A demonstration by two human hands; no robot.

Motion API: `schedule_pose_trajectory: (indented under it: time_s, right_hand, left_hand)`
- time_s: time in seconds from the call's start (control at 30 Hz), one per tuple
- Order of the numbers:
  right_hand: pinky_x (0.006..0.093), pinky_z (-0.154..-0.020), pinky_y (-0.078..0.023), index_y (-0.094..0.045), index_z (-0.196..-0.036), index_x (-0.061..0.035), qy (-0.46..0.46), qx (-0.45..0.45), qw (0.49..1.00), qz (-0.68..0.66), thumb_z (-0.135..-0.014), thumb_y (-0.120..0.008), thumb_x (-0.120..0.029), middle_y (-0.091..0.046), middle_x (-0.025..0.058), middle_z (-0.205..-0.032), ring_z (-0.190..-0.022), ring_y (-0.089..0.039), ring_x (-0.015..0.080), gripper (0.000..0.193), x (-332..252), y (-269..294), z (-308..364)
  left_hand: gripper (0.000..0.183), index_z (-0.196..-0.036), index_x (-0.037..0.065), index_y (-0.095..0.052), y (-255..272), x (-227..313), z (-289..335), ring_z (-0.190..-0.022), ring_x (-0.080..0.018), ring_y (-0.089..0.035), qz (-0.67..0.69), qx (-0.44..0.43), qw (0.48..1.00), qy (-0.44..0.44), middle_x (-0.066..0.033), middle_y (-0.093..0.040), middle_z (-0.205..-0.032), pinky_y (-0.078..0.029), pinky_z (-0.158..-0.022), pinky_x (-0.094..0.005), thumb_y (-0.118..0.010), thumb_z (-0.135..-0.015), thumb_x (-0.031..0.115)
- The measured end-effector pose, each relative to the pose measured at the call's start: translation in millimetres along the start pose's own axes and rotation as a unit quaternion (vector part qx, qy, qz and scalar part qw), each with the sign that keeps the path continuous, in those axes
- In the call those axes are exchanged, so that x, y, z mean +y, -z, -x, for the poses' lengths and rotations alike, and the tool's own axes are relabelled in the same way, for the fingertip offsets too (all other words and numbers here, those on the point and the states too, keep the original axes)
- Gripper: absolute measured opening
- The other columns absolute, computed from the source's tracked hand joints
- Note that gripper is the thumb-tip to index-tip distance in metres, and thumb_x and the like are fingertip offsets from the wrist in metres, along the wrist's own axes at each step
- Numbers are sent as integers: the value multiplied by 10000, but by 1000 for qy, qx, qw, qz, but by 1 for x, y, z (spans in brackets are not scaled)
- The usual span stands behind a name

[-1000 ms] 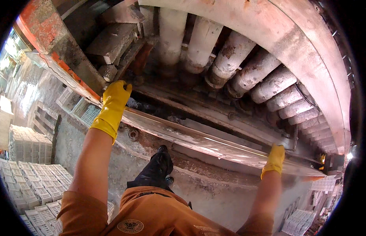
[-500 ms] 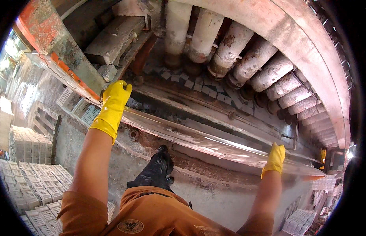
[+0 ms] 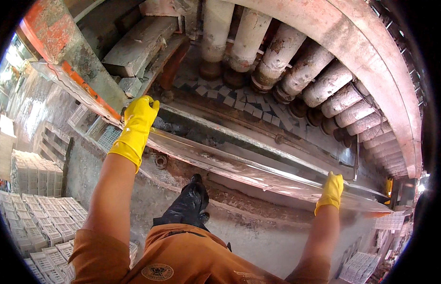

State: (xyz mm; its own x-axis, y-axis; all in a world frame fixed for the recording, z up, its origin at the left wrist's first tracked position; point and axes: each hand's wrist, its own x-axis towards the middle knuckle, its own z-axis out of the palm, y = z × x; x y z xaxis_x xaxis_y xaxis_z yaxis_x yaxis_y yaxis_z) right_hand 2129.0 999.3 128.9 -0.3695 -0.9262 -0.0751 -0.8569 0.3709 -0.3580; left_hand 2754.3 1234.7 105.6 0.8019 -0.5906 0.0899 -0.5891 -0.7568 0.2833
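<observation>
My left hand (image 3: 141, 122), in a yellow rubber glove, is closed over the top edge of a long shiny panel (image 3: 220, 161) along the machine's front. Farther right, my right hand (image 3: 330, 190), gloved the same way, is closed on that edge too. The fingertips of both hands are partly hidden behind it. Beyond the panel, a long metal bar (image 3: 258, 143) runs nearly parallel to it. Several small pale flat pieces (image 3: 244, 108) lie deeper in the machine, below a row of thick upright cylinders (image 3: 281, 61).
A worn grey and orange machine frame (image 3: 73, 71) rises at the left. White plastic crates (image 3: 40, 215) are stacked at the lower left, a pallet (image 3: 54, 147) beyond them. More crates (image 3: 360, 266) stand at the lower right. A grey block (image 3: 140, 45) sits on a ledge.
Behind the panel, the metal bar has shifted a little away from me and shows brighter. The pale pieces and cylinders sit slightly differently. Both hands have stayed in place.
</observation>
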Motion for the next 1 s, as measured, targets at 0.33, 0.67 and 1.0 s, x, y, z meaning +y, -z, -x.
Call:
schedule_pose_trajectory:
  time_s: [0.33,0.67,1.0]
  right_hand:
    - [451,-841,-512,-651,-1110,40,1,22,1000,10,-925,-609,-378,-706,245,-1043,-942,-684,376,459,36,-9,5]
    - [457,-830,-498,-634,-1066,62,6,28,999,-15,-956,-595,-357,-697,252,-1038,-925,-668,401,435,62,-12,25]
    - [457,-820,-505,-632,-1049,66,5,25,999,-45,-955,-587,-360,-697,252,-1010,-905,-668,388,438,55,-4,55]
  left_hand:
    - [333,-987,110,-744,-1,-14,16,-937,-341,-709,0,9,1000,-12,-118,-754,-988,-539,-812,-432,-721,-873,422]
    - [335,-979,104,-749,-4,-28,31,-929,-339,-711,3,18,999,-27,-121,-754,-976,-543,-814,-427,-725,-865,418]
    - [317,-967,109,-752,-11,-39,35,-906,-337,-712,3,26,999,-31,-117,-755,-953,-545,-796,-422,-731,-862,407]
